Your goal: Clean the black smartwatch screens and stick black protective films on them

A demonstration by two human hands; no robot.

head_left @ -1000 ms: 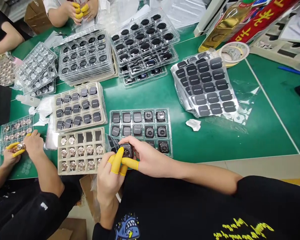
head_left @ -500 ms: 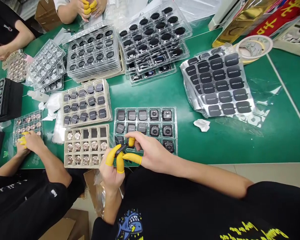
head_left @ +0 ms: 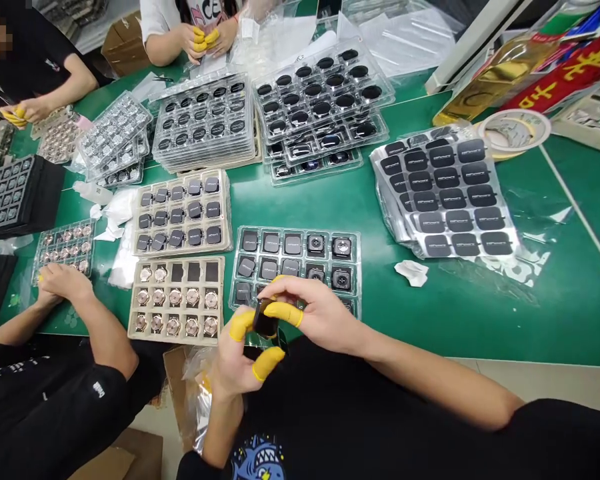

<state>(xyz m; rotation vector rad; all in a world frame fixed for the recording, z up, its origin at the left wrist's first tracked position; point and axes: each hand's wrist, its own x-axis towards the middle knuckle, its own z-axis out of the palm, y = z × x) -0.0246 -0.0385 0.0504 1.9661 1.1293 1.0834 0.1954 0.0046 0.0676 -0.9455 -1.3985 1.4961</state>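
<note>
Yellow finger covers are on both hands. My left hand (head_left: 243,347), at the tray's near edge, pinches a black square watch piece (head_left: 267,320) by its side, thumb lowered beside it. My right hand (head_left: 315,310) reaches over from the right, and its fingers grip the upper part of the same piece. Beyond them lies a clear tray (head_left: 359,267) of square watch pieces, some under dark square films, others showing round sensor backs. The hands hide part of its front row. To the left sits a beige tray (head_left: 134,327) of round rose-gold watches.
Another beige tray (head_left: 227,200) holds dark square pieces. Stacked clear trays (head_left: 205,157) stand behind. Film sheets (head_left: 453,200), a paper scrap (head_left: 411,273) and a tape roll (head_left: 515,130) lie right. A co-worker's hands (head_left: 65,287) work at left; other people sit across.
The black piece has turned from edge-on to show its dark flat face. My left thumb has moved down off it, and my right fingers have shifted onto its top. The view has shifted slightly.
</note>
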